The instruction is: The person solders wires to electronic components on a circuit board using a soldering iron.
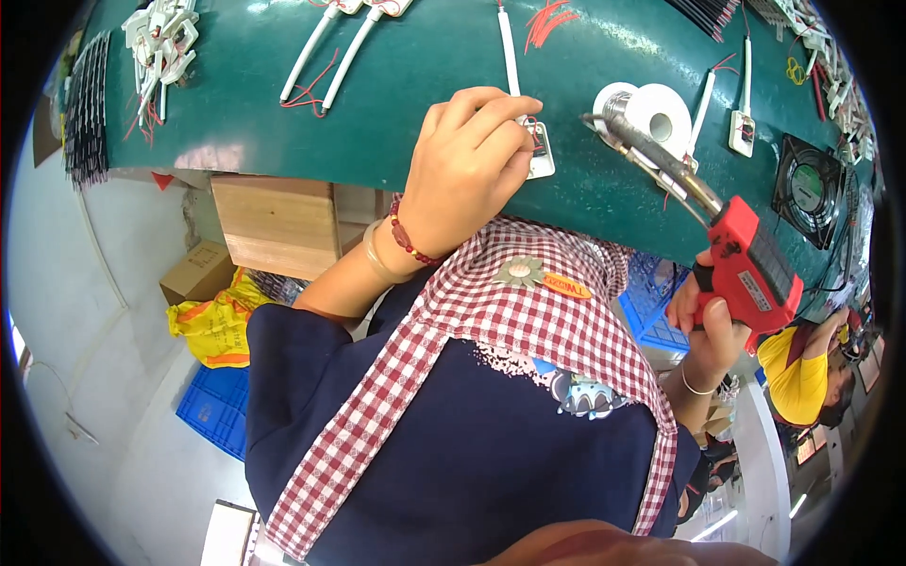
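Observation:
My left hand (472, 162) lies over a small white plastic housing (542, 168) at the near edge of the green table, its fingers bent together on it. Inside the housing a dark circuit part and thin red wires show. From its far end runs a white tubular stem (509, 52). The fingertips are partly hidden, so the exact grip is not visible. My right hand (710, 319) is wrapped round the handle of a red soldering gun (750, 269). The gun's metal tip points left, in front of a white spool of solder wire (663, 115), apart from the housing.
More white stemmed housings lie at the back (326, 57) and right (743, 132). Red wire pieces (550, 21), a black fan (810, 191), a white parts pile (160, 42) and black wire bundles (87, 108) sit on the table (396, 94). A co-worker (802, 373) is at right.

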Demonstrator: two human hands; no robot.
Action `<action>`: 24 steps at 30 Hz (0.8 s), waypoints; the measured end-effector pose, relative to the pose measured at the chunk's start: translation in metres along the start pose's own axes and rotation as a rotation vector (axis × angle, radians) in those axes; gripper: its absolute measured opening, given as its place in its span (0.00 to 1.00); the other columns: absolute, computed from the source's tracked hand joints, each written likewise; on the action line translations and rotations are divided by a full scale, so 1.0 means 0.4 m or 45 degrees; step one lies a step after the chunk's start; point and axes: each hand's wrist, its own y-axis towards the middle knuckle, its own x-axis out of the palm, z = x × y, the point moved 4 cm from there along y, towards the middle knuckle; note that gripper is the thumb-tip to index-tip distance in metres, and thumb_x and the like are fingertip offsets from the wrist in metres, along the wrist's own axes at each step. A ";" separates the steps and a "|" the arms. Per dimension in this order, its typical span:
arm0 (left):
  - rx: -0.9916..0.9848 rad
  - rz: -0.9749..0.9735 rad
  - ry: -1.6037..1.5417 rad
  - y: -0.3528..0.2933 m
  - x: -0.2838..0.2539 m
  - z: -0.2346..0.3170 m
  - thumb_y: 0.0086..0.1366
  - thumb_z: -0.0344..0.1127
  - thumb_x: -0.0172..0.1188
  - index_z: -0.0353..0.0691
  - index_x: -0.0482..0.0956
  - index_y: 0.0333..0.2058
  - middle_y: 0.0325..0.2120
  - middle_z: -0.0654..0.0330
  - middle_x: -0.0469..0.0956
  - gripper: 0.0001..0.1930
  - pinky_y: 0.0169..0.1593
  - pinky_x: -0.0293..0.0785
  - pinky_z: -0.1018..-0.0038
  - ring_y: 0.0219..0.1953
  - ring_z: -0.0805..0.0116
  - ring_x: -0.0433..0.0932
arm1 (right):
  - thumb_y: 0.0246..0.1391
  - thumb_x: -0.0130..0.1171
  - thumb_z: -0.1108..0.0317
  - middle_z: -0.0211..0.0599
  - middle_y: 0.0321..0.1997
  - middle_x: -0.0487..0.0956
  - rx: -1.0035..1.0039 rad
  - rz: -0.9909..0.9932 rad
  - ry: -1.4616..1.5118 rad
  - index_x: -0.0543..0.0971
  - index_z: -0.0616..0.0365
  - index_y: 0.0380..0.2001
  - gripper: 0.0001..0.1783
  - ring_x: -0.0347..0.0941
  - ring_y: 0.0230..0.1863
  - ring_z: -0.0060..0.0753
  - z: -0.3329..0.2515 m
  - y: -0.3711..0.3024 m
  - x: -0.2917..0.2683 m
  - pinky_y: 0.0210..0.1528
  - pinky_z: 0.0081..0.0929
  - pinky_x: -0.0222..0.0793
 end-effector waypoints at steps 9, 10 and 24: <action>-0.087 -0.107 -0.063 0.010 -0.002 -0.002 0.46 0.25 0.60 0.41 0.72 0.23 0.40 0.63 0.78 0.06 0.43 0.65 0.70 0.44 0.62 0.74 | 0.53 0.56 0.57 0.35 0.15 0.66 0.217 -0.009 -0.081 0.65 0.73 0.46 0.28 0.59 0.11 0.22 -0.003 -0.002 0.013 0.16 0.21 0.60; -0.090 -0.107 -0.064 0.007 -0.003 -0.002 0.46 0.25 0.60 0.41 0.72 0.23 0.40 0.63 0.78 0.06 0.43 0.65 0.70 0.44 0.62 0.74 | 0.52 0.56 0.57 0.35 0.15 0.66 0.231 -0.027 -0.034 0.65 0.73 0.46 0.28 0.59 0.11 0.22 -0.002 0.000 0.019 0.16 0.21 0.60; -0.138 -0.185 -0.240 0.002 -0.017 0.000 0.48 0.26 0.59 0.43 0.71 0.24 0.42 0.65 0.77 0.06 0.50 0.58 0.65 0.48 0.65 0.72 | 0.52 0.51 0.75 0.51 0.32 0.73 0.004 -0.030 0.486 0.61 0.66 0.53 0.24 0.64 0.19 0.22 0.026 0.057 0.135 0.24 0.23 0.67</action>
